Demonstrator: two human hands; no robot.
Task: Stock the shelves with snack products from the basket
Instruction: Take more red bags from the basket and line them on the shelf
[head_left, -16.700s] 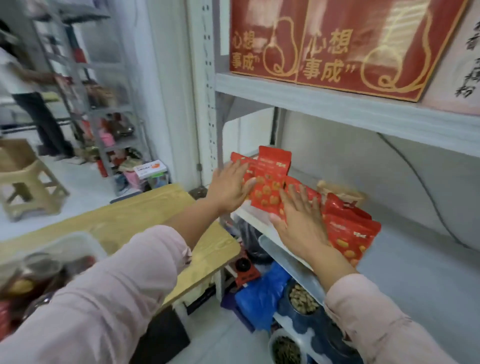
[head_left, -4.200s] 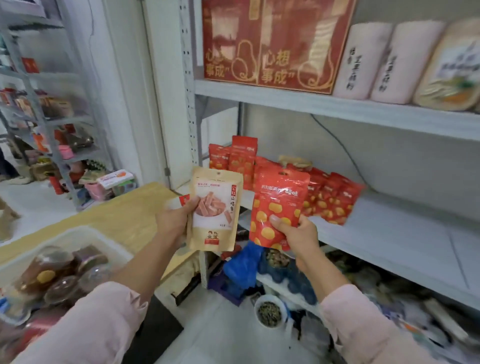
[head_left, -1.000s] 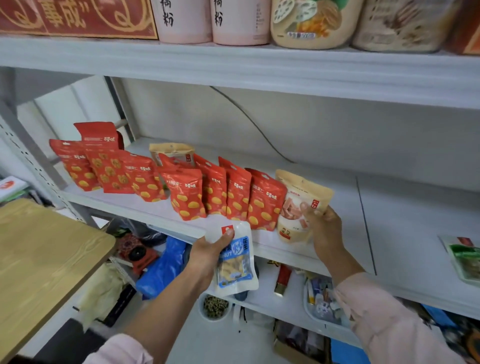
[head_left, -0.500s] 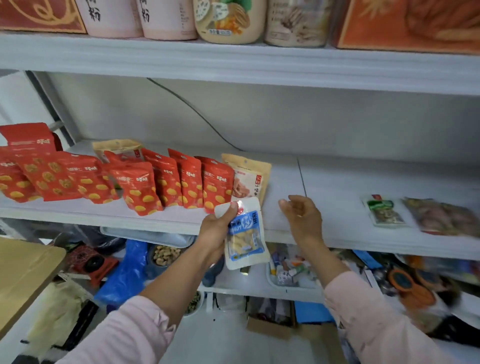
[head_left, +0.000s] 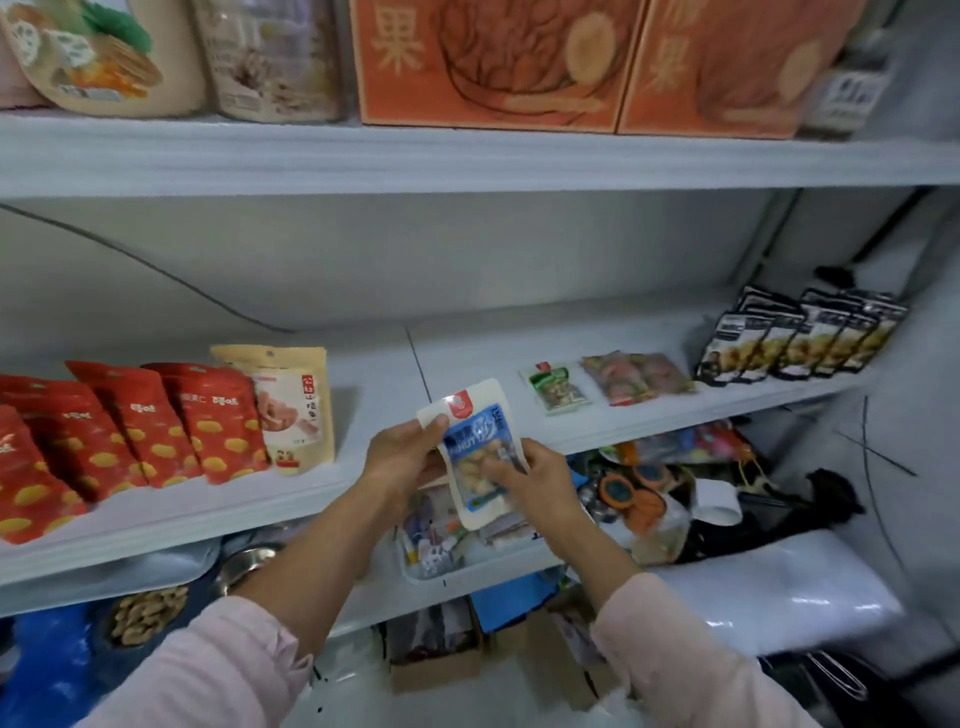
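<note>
— While the left hand (head_left: 408, 457) pinches the white-and-blue peanut packet (head_left: 475, 441) at its upper left corner, what does the right hand (head_left: 545, 483) do?
— Its thumb lies across the packet's front and its fingers curl behind the lower right edge. Both hands are clamped on the packet, which is upright between them.
— Where is it against the middle shelf (head_left: 384, 364)?
— Held in front of the shelf's front edge, not resting on it.
— What is to the left of the left hand?
— A tan pouch (head_left: 293, 405) stands upright, touching a row of red pouches (head_left: 208, 421) further left.
— And on the right hand's side?
— Up and to its right a small green packet (head_left: 558, 389) lies flat with a clear pinkish packet (head_left: 634, 376) just beside it. Black pouches (head_left: 795, 338) stand in a row well beyond.
</note>
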